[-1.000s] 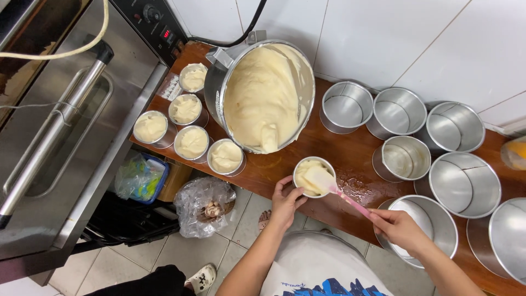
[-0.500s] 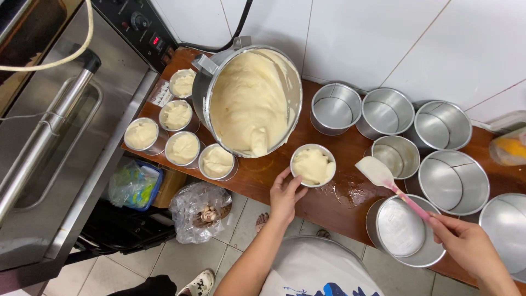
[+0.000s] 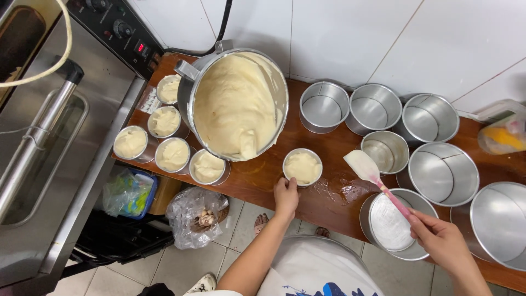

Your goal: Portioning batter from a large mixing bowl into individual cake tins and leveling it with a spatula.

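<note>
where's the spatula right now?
In the head view the spatula is right of centre, held by its pink handle in the right hand, its white blade above the wooden counter between the filled small tin and an empty tin.

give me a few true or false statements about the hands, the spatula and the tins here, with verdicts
1. The left hand touches the small round batter-filled tin. True.
2. The right hand holds a metal whisk. False: it holds the pink-handled spatula with a cream blade.
3. The large steel mixing bowl is empty. False: it is full of pale batter.
4. The spatula's blade is inside the small tin. False: it is raised to the tin's right, clear of it.
5. Empty round metal tins stand along the white tiled wall. True.
</note>
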